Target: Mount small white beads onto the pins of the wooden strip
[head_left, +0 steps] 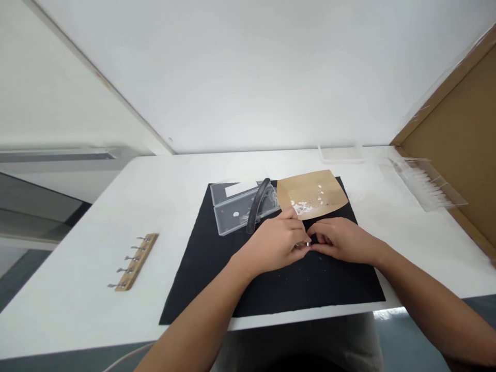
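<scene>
My left hand (281, 238) is closed around a small shiny metal piece (308, 244), most of it hidden by the fingers. Close against it, my right hand (341, 238) has its thumb and fingers curled in a pinch at the same spot; what they hold is too small to make out. Both hands are low over a black mat (209, 274). Just beyond my left hand, a curved dark file (258, 205) lies across an open clear plastic case (228, 219) with small clear pieces inside. A brown paper tray (325, 194) holding many small white flakes (302, 207) sits beyond both hands.
On the white table (155, 305), a wooden strip with several metal pegs (136, 262) lies at left. A clear tray (341, 154) stands by the back wall. At right, a clear plastic sheet with rows of pieces (424, 186) lies near a cardboard panel (461, 124).
</scene>
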`<state>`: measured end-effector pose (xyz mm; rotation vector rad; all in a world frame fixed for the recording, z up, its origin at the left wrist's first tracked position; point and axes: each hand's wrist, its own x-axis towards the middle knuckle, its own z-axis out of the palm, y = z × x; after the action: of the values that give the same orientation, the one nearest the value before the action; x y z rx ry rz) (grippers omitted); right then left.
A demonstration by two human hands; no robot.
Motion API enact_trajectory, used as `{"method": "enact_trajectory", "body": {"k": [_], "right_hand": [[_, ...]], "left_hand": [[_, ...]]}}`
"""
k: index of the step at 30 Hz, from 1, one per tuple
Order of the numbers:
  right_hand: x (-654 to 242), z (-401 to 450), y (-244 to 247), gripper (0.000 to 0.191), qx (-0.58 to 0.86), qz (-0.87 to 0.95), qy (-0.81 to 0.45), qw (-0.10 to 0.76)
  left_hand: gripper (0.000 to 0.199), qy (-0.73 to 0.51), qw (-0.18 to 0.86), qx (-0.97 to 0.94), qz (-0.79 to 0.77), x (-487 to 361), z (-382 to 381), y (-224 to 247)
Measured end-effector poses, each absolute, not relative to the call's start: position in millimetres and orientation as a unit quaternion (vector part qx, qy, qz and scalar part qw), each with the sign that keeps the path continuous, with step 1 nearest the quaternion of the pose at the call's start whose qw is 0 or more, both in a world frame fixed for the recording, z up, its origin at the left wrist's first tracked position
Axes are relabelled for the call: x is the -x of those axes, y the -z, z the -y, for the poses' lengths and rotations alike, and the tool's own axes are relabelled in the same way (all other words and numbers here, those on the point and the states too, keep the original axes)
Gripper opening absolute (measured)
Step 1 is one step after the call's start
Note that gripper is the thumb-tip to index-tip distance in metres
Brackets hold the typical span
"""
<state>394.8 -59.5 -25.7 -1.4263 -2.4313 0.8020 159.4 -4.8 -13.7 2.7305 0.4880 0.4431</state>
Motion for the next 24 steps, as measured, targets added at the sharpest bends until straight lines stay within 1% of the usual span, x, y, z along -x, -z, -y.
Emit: {"method": "enact_trajectory", "body": {"k": [12, 24], "right_hand": [[-392.6, 61.6, 23.6, 0.014, 0.487, 0.826, -0.268, 0.097], [-391.4, 62.5, 23.5, 0.013, 0.49, 0.824, -0.271, 0.088]], "left_hand": [[0.013, -0.142, 0.153, -0.952, -0.226, -162.1, 11.2, 10.7], [0.012, -0.123, 0.145, -0.952, -0.24, -162.6, 15.0, 5.5]]}}
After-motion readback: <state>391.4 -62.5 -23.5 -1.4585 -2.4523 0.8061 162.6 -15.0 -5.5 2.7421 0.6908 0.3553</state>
